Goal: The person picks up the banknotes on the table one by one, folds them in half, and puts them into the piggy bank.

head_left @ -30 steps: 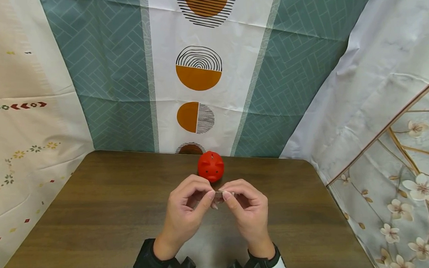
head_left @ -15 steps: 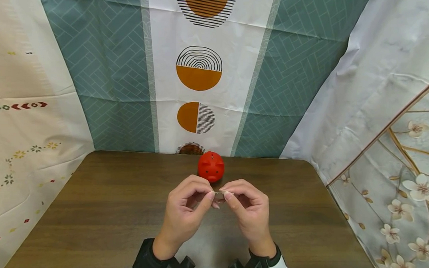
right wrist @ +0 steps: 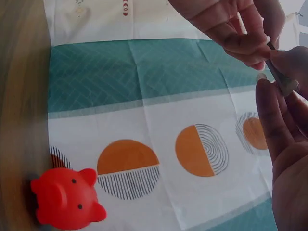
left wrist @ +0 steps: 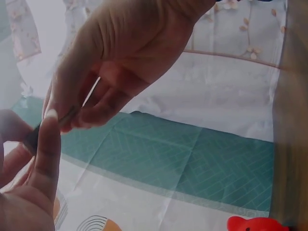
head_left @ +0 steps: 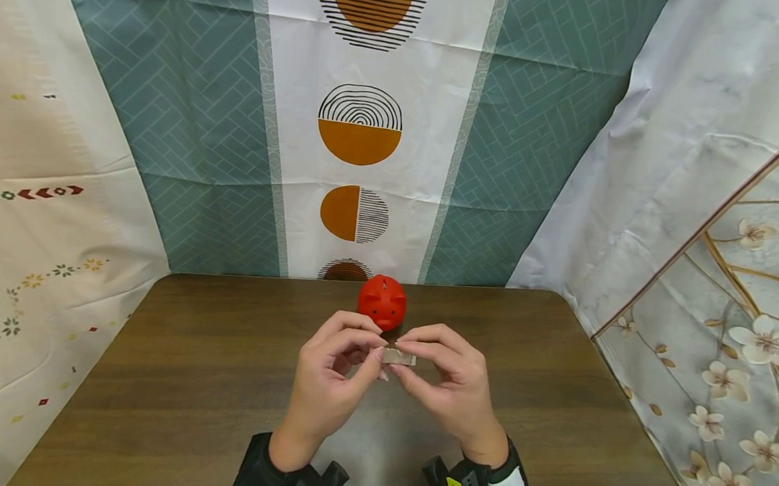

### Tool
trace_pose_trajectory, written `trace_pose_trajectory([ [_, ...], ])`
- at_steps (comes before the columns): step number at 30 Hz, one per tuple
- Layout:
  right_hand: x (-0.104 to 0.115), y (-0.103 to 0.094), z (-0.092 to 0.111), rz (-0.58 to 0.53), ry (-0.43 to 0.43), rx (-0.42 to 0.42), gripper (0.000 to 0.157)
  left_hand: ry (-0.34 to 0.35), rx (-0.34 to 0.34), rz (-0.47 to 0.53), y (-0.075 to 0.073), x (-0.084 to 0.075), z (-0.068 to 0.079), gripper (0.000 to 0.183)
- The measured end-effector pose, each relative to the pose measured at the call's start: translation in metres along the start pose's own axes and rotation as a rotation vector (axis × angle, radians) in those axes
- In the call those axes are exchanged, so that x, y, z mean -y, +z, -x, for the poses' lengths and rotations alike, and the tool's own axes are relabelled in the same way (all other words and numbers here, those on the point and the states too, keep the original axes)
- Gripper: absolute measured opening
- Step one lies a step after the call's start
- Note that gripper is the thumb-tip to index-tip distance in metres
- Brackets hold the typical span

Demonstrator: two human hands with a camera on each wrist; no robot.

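Note:
A small folded strip of greyish-beige paper (head_left: 399,357) is held between both hands above the table. My left hand (head_left: 336,390) pinches its left end between thumb and fingers. At the other end, my right hand (head_left: 449,385) holds it with the thumb along the lower edge and fingertips at the upper edge. The right wrist view shows the paper strip (right wrist: 279,74) edge-on, dark and narrow, among the fingertips. Just beyond the hands stands a red piggy bank (head_left: 382,301), facing me, with a slot on its top.
The brown wooden table (head_left: 206,381) extends on both sides of the hands. At its far edge hangs a teal and white patterned cloth (head_left: 219,229). Light cloth drapes stand to the left (head_left: 57,250) and right (head_left: 636,210).
The paper strip has turned so its flat face shows more, and it reaches farther right. The right thumb has slid down to its lower edge; the wrists have moved slightly apart.

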State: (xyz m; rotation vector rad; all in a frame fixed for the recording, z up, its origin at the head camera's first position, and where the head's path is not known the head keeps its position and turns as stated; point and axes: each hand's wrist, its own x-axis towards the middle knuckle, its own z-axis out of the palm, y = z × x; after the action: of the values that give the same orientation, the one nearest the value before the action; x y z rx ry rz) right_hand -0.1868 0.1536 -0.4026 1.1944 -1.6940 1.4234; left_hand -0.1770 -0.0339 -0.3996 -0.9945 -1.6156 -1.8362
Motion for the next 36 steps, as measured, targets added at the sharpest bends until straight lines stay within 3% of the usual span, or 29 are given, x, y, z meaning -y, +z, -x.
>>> trace_pose_trajectory([
  [8,-0.0002,-0.0054,-0.0007,0.012,0.015,0.015,0.023,0.033,0.115,-0.028,-0.0050,-0.0009,-0.0018,0.026],
  [14,-0.0001,-0.0055,-0.0002,-0.002,0.061,0.039,0.021,0.000,0.122,-0.058,-0.0049,-0.0015,-0.0017,0.022],
  [23,0.0037,-0.0052,0.0012,-0.102,0.146,0.055,0.022,-0.041,0.151,0.052,-0.0020,0.0004,-0.0001,0.017],
  [36,0.0060,0.0009,0.0019,-0.142,0.165,0.041,0.022,0.016,0.149,0.038,-0.0039,0.0001,-0.0008,0.021],
])
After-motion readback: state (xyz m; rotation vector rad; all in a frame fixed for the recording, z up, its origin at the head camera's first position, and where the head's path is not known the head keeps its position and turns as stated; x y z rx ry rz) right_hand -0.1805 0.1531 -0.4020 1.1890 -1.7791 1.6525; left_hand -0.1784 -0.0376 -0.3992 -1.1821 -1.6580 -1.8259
